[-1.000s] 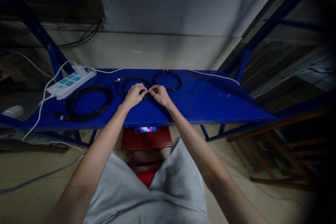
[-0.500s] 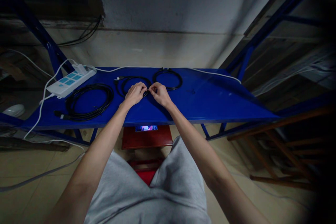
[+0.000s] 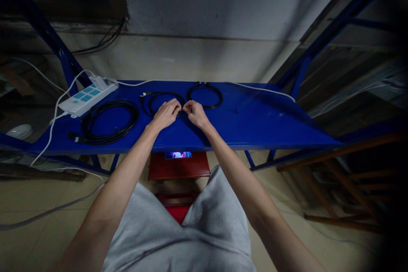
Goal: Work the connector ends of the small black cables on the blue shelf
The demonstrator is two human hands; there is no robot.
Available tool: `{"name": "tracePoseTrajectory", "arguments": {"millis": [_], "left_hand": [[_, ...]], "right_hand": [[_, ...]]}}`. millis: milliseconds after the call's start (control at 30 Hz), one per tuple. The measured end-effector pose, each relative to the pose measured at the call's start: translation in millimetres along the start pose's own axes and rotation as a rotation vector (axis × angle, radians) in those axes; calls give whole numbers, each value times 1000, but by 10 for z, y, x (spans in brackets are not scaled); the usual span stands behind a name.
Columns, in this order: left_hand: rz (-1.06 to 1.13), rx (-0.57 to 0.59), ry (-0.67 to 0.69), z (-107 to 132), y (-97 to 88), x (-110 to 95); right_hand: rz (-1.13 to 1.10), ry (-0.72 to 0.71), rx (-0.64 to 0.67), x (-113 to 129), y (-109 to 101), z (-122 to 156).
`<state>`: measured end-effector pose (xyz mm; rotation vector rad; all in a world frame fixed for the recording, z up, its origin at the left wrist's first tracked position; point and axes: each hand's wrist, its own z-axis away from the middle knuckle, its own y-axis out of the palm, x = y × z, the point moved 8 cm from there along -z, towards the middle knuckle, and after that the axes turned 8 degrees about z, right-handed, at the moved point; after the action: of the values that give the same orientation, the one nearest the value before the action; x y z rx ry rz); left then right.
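My left hand (image 3: pixel 168 113) is closed at the right side of a coiled black cable (image 3: pixel 164 93), its fingertips pinching the coil. Close against it, my right hand (image 3: pixel 194 113) is closed in a pinch at the same spot. Whatever sits between the right fingertips is too small to make out. The coil lies on a blue tabletop (image 3: pixel 255 129), with its light-coloured metal plug (image 3: pixel 146 93) at the upper left. Behind my right hand rests a smaller black cable coil (image 3: pixel 219 93). A larger black cable coil (image 3: pixel 135 117) lies to the left.
A white power strip (image 3: pixel 88 98) stands at the table's left end, with a white cord (image 3: pixel 51 129) hanging over the edge. Small thin black pieces (image 3: pixel 235 111) lie right of my hands. A lit screen (image 3: pixel 178 155) rests on a reddish-brown stool (image 3: pixel 178 170) below the table.
My fingertips have shifted slightly and remain pinched at the same side of the middle coil. The whole view has moved a little; the cables lie as before.
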<state>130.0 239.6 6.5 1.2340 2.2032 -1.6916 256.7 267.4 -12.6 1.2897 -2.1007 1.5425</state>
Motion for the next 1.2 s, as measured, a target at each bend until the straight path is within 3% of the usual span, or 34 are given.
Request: {"name": "tracePoseTrajectory", "arguments": {"millis": [533,1200], "left_hand": [[-87,-22,4,1,3,-71],[227,-104,40,-68,7,73]], "right_hand": [[-59,53,22,-22,7,-22],[-46,73,35,3,-16,3]]}}
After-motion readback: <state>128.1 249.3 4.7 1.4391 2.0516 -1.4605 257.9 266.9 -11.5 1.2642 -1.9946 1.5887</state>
